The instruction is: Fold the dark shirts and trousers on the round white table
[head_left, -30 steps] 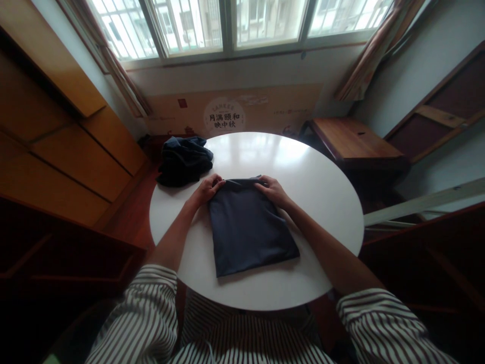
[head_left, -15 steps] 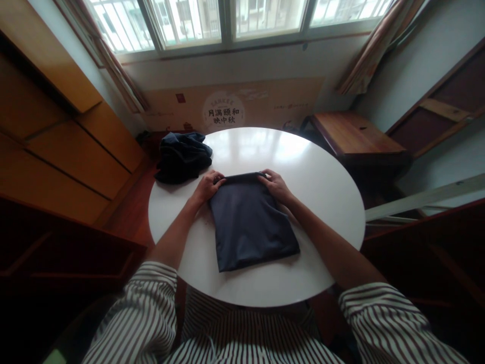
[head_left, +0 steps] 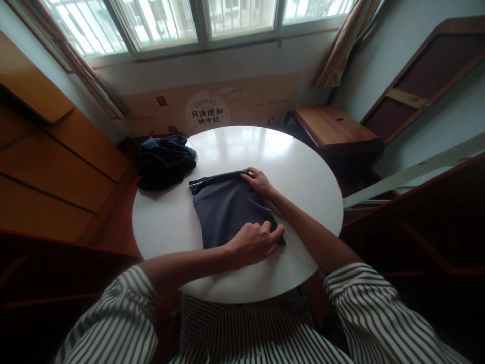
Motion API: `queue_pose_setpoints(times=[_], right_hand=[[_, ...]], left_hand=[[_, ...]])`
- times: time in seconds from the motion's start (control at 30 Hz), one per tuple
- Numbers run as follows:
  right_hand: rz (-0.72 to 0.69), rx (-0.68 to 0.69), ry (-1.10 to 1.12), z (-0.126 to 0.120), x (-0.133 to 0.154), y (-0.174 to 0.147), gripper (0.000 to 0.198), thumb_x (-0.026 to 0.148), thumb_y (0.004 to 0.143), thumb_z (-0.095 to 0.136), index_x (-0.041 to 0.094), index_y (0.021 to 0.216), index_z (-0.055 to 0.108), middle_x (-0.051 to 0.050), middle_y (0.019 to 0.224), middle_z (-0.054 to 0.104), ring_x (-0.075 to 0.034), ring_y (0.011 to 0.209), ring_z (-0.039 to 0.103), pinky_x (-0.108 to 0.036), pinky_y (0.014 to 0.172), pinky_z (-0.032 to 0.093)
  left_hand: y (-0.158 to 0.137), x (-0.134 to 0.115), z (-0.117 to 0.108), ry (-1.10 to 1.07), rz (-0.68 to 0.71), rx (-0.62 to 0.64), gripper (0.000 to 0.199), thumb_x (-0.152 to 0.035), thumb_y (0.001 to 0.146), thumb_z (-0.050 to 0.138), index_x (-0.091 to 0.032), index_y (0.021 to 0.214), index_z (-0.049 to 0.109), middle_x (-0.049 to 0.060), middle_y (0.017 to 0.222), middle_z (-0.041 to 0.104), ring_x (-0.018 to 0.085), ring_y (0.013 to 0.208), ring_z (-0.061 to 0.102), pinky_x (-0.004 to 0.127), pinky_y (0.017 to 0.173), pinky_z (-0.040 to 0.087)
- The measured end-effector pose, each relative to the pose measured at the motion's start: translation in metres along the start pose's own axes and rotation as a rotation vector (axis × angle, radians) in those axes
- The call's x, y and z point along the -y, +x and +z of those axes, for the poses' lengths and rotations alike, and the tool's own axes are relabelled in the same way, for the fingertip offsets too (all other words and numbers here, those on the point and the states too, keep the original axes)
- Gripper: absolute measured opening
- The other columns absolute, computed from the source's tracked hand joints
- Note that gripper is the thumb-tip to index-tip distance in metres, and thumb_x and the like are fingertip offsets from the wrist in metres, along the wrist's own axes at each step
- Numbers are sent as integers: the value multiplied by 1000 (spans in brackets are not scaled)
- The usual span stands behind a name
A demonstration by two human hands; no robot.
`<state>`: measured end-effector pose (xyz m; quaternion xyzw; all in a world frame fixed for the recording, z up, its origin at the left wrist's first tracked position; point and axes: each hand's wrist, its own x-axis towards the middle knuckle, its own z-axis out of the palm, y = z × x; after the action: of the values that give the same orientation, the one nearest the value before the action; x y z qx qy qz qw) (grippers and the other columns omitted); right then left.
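A dark grey folded garment (head_left: 223,207) lies on the round white table (head_left: 306,187), its banded edge on the far side. My right hand (head_left: 259,183) pinches that edge at the far right corner. Across the near side reaches my left hand (head_left: 252,243), its fingers curled at the near right corner of the cloth. The left hand and forearm hide much of the garment's near edge, and the left fingertips are partly hidden.
A heap of dark clothes (head_left: 166,162) sits at the table's far left edge. Beyond the table on the right stands a low wooden table (head_left: 333,124). Orange-brown cabinets (head_left: 68,167) line the left, and a window (head_left: 162,23) is ahead.
My left hand has let go of the far left corner and come across to the near right corner. My right hand keeps its grip at the far right. The camera view has shifted.
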<state>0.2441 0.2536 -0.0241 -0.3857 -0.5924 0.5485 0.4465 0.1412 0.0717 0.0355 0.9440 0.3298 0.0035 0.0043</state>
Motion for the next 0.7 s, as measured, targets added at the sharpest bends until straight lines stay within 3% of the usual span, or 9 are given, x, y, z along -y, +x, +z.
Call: queue_pose_setpoints(times=[0.07,0.17,0.27,0.4,0.7], right_hand=[[1,2,-1,0,0,0,47,61,68,73,20,87,58,2,74,66,-11,58,53,-21,48,41],[3,0,-7,1,-1,1,49,62,67,72,20,86,58,2,73,65,-12,59,54,-22,50,43],[-12,-23,-29,2,0,1,49,63,69,71,19,86,59,0,75,65,-13,62,55,-23,52,43],[-61,-94,-101,1,2,1,47,64,73,68,18,85,64,-3,82,66,-16,73,59,-25,59,45],[-62,-171,-224,-1,-3,6,54,69,70,66,17,82,68,-6,82,70,-20,75,61,-30,64,48]], left_hand=[[5,0,7,56,-13,35,30,-23,100,42,-12,127,49,8,90,62,20,66,65,28,52,44],[7,4,14,103,67,37,27,-12,98,37,-7,121,51,9,88,61,20,69,65,30,55,46],[5,2,17,132,192,-29,33,-13,101,34,-5,130,46,10,90,61,20,74,65,31,60,47],[2,-2,22,121,315,-79,34,-15,101,37,-10,134,44,9,93,62,17,74,64,30,62,46],[4,3,33,75,332,-129,32,-16,102,35,-12,132,47,8,95,61,17,71,61,32,58,45]])
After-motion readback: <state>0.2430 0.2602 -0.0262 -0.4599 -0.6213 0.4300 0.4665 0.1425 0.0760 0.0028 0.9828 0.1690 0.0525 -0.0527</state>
